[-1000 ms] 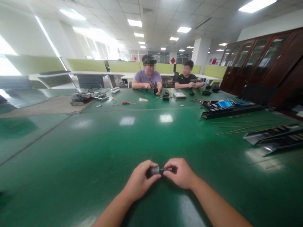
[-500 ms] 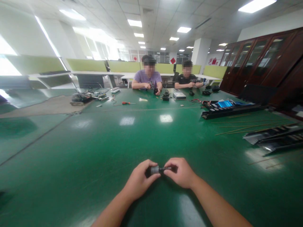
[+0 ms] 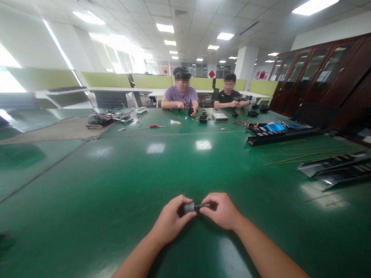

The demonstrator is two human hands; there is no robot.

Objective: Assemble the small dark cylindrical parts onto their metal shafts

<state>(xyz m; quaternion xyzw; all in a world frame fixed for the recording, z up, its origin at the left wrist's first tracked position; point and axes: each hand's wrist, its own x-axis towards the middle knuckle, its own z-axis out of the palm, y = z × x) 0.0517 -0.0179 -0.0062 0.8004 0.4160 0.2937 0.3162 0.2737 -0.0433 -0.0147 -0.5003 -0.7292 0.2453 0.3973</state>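
A small cylindrical part (image 3: 189, 207), silver-grey with a narrower black end, is held level between my two hands just above the green table (image 3: 130, 173). My left hand (image 3: 174, 218) grips its wide grey end between thumb and fingers. On the other side, my right hand (image 3: 222, 211) pinches the thin dark end with thumb and forefinger. The fingers hide part of both ends, and its fine details are too small to tell.
Across the table, a person in purple (image 3: 181, 94) and a person in black (image 3: 228, 96) handle dark tools. An orange screwdriver (image 3: 156, 126) lies ahead. Black rails (image 3: 278, 137), thin rods (image 3: 298, 155) and metal channels (image 3: 333, 166) lie right; electronic parts (image 3: 101, 119) sit left.
My right fingers have shifted very slightly at the thin end of the part. A small light now shows beside the tool of the person in purple.
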